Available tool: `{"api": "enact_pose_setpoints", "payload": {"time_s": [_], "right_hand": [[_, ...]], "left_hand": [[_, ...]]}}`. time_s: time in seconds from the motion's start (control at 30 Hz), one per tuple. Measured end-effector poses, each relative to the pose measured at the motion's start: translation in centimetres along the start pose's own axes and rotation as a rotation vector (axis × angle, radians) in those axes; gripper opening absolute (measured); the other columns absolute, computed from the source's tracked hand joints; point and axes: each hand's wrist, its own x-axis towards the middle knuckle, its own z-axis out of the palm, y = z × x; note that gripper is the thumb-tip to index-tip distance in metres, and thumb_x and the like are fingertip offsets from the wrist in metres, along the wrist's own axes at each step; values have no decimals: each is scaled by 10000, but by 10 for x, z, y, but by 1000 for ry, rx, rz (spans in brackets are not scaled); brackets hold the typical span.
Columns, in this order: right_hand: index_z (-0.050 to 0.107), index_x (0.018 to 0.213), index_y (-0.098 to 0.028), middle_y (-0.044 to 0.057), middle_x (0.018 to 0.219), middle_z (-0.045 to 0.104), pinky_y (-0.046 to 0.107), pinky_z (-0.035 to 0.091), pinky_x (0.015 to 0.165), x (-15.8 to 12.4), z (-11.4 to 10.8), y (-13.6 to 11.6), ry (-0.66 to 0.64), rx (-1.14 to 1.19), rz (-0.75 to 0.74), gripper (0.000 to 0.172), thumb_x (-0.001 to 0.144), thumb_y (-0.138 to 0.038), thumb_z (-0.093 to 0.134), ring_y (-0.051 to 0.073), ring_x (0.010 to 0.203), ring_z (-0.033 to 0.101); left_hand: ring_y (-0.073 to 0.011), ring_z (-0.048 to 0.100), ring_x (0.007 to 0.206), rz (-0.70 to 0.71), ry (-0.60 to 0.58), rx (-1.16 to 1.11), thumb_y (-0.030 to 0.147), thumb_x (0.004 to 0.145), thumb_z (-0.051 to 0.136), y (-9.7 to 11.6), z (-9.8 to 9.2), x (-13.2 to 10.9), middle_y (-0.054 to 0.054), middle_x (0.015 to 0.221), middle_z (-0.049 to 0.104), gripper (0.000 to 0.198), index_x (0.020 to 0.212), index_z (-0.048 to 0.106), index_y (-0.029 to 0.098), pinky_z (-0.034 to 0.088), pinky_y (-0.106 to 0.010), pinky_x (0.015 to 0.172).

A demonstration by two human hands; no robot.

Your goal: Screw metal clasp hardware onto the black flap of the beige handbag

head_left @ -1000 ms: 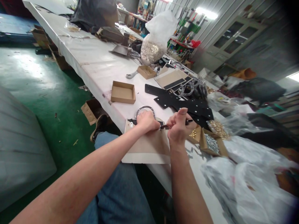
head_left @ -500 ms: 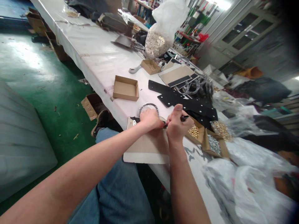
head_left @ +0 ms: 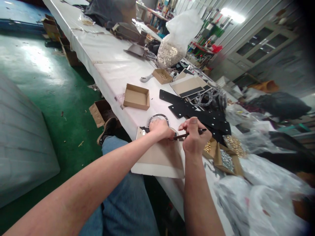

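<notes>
My left hand is closed and presses down on a black strap piece lying on a brown board at the table's near edge. A clear ring handle shows just beyond its knuckles. My right hand is closed around a thin dark tool, held almost level, its tip pointing left at the spot under my left fingers. What the tip touches is hidden by my left hand.
Black punched strips lie beyond my hands. Small cardboard boxes of gold and silver studs sit right of my right hand. An empty box lies to the left. A plastic bag of parts stands further back; plastic wrapping at right.
The camera view drifted a little. My right hand tipped back and its tool now lies flatter, with more of the shaft showing. My left hand stays pressed on the strap.
</notes>
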Motion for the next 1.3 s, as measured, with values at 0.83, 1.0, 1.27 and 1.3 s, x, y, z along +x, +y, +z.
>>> {"api": "enact_pose_setpoints", "payload": {"time_s": [0.83,1.0,1.27,1.3], "right_hand": [[362,635,-238,-68,562,274,262,242,431,-44,-1,-11,246,136,-58,790,1165,-655,774,112,445,265],[331,620,-257,-66,558,273,234,264,355,-18,0,-9,166,115,134,830,1114,-725,806,109,424,263],[372,663,-276,-79,560,324,196,218,290,44,9,29,209,23,595,765,1085,-657,884,97,415,278],[372,678,-277,-85,561,322,191,212,289,49,10,34,216,15,646,757,1093,-654,881,94,417,276]], "left_hand": [[-382,713,1394,20,52,30,333,629,906,2,8,-6,-203,1529,748,577,1175,809,176,618,-448,1198],[-405,707,1419,27,119,1,324,661,880,2,11,-11,-226,1502,755,718,1338,747,125,616,-480,1216],[-395,680,1472,19,108,22,382,692,888,4,8,-16,-224,1518,755,724,1358,734,145,568,-462,1273],[-394,679,1474,19,106,24,367,684,885,4,7,-16,-223,1522,752,728,1361,732,146,567,-464,1274]]}}
